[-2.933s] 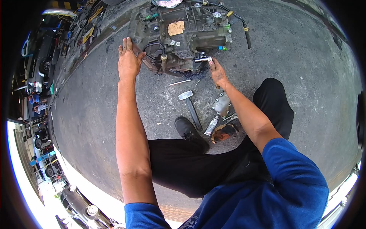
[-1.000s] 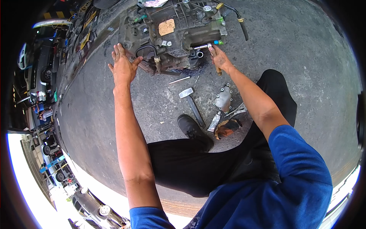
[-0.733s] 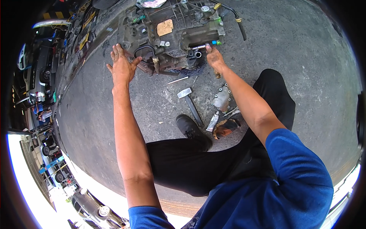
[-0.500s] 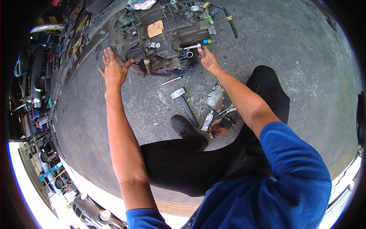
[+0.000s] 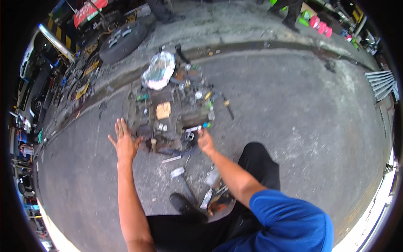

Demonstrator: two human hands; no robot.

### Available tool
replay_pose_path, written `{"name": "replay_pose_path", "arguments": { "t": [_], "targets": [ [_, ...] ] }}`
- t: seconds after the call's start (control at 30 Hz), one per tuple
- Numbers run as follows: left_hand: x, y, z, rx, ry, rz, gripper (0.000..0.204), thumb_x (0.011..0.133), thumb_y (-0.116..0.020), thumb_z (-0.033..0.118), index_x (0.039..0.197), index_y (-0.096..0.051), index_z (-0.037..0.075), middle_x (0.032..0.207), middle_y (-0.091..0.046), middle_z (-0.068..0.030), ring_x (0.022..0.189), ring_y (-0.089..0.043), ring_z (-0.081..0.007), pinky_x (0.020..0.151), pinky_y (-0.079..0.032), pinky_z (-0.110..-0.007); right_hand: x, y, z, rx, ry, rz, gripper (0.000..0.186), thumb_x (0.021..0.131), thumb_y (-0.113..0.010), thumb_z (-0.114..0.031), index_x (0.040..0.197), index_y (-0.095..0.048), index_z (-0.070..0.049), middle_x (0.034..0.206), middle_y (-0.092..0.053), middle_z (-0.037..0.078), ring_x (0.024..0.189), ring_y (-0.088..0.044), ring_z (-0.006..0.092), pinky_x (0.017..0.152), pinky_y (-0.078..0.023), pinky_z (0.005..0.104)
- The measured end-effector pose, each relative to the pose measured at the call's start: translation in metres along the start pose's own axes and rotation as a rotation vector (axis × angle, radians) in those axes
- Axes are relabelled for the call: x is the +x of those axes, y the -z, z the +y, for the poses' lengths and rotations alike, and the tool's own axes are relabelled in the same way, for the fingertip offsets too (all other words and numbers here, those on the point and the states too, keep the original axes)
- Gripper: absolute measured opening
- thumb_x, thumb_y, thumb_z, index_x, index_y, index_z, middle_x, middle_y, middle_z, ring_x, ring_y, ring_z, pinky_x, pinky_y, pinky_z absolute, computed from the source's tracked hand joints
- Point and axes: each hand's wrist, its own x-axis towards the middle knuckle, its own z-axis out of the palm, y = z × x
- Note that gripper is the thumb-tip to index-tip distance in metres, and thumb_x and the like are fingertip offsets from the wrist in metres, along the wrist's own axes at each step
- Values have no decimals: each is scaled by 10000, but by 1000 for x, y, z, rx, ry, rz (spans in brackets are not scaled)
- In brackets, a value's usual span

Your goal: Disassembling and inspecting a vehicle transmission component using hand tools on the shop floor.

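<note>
A greasy grey gearbox (image 5: 174,111) lies on the ground in front of me. My left hand (image 5: 126,143) is open at its left edge, fingers spread and thumb against the near-left corner. With the fingers of my right hand (image 5: 206,142) closed, I hold the end of a silver socket wrench (image 5: 193,129), which reaches left into the near-right side of the casing beside a round opening. Its far end is hard to make out. A tan piece of card (image 5: 163,110) rests on top of the gearbox. The picture is blurred.
Nearer me lie a hammer (image 5: 184,182), a silver rod (image 5: 171,159), a metal cover (image 5: 213,177) and a white tube (image 5: 206,198). A foil-like bowl (image 5: 159,71) sits at the gearbox's far side. Beyond are a tyre (image 5: 124,44) and people's legs (image 5: 289,14).
My view has tipped up, so everything sits lower and the far floor, tyre and people's legs show. Both hands keep about the same places at the gearbox.
</note>
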Motion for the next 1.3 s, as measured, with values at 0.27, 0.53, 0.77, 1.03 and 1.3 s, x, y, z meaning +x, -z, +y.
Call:
{"name": "replay_pose_path", "arguments": {
  "t": [0.27,0.53,0.77,1.03,1.3],
  "targets": [
    [-3,11,-4,-37,73,-98,1130,664,-785,392,1468,-77,32,1546,-112,-107,1430,-92,-246,1120,-58,-578,-5,9,-31,-120,-201,-181,546,966,-304,-486,1164,-505,-19,1071,-578,312,1064,-505,494,871,-419,505],
    [-6,15,-6,-38,103,-119,1126,674,-780,386,1470,-66,32,1551,-88,-97,1432,-80,-241,1120,-56,-578,8,-1,-12,-110,-168,-248,520,964,-327,-476,1155,-515,-31,1067,-590,280,1055,-527,448,864,-425,469],
    [34,25,69,-85,-108,52,1052,705,-754,370,1455,-118,-3,1533,-158,-137,1424,-131,-267,1100,-81,-607,87,52,70,445,14,-186,291,902,-488,-214,1136,-525,-45,873,-602,136,826,-600,274,645,-485,361],
    [0,6,-10,76,15,-19,985,753,-704,438,1456,-152,26,1529,-168,-131,1415,-156,-285,1087,-116,-632,-12,22,-17,61,-130,-152,554,948,-422,-488,1072,-555,35,962,-625,222,906,-585,335,818,-430,382],
    [8,3,6,102,-71,-12,983,761,-676,507,1455,-176,23,1508,-224,-164,1408,-174,-310,1085,-101,-617,2,37,38,278,-428,48,535,944,-447,-484,1056,-552,29,791,-573,121,763,-550,229,732,-442,361]
  ]
}}
